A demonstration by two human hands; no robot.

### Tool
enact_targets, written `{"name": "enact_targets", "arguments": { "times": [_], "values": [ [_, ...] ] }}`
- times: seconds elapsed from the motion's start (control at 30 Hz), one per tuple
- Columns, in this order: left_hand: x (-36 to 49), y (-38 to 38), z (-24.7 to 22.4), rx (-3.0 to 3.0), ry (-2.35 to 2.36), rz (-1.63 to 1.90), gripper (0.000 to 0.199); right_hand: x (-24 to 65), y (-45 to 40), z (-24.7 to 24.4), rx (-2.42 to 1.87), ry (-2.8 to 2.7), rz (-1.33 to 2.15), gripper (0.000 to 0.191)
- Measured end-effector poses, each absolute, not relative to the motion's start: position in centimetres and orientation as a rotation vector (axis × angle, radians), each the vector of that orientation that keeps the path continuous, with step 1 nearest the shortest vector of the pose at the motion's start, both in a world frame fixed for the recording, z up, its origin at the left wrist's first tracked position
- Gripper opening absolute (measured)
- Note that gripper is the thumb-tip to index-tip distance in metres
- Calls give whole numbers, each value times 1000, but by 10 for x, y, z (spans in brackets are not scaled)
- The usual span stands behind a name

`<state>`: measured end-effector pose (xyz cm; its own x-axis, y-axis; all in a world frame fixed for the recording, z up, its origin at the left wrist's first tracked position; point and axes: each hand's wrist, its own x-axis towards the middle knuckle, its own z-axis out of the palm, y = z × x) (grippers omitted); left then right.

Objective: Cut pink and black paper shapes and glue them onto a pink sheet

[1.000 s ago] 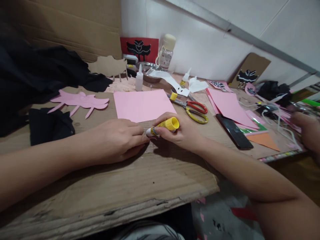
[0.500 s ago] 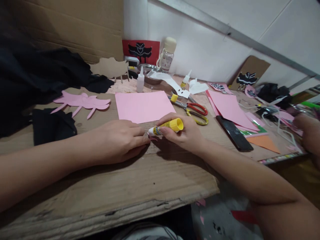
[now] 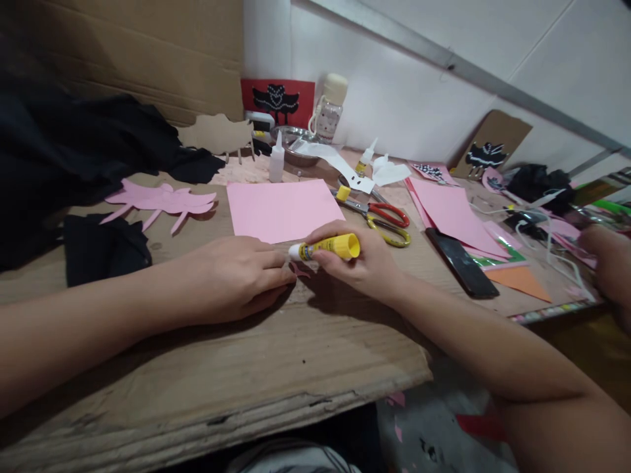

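Observation:
My right hand (image 3: 357,263) is wrapped round a yellow and white glue stick (image 3: 328,248), its white end pointing left. Below that end, a small pink paper piece (image 3: 300,270) lies on the wooden table (image 3: 236,368). My left hand (image 3: 241,272) rests on the wood, fingers together, with the fingertips at the left end of the small piece; part of it is hidden under them. Just beyond both hands lies a pink sheet (image 3: 286,209).
Scissors (image 3: 379,217) and a yellow cap (image 3: 344,193) lie behind my right hand. A black phone (image 3: 461,263) and pink sheets (image 3: 458,213) are farther right. Pink cutouts (image 3: 162,199) and black cloth (image 3: 106,249) lie left. Another person's hand (image 3: 608,253) shows at the right edge.
The glue stick in my right hand has shifted slightly left and up, showing more of the small pink piece. My left hand has hardly moved.

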<state>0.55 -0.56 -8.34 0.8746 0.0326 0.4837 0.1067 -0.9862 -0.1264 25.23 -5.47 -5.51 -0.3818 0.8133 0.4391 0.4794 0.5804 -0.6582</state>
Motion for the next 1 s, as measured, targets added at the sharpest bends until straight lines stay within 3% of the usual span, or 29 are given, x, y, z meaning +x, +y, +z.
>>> {"name": "enact_targets", "arguments": {
  "times": [0.5, 1.0],
  "values": [
    [6, -5, -85, -2898, -115, -766, 25, 250, -58, -51, -1034, -2127, 505, 10],
    [5, -5, -87, -2924, -135, -742, 24, 256, -63, -51, -1050, -1940, 428, 16]
  ]
}}
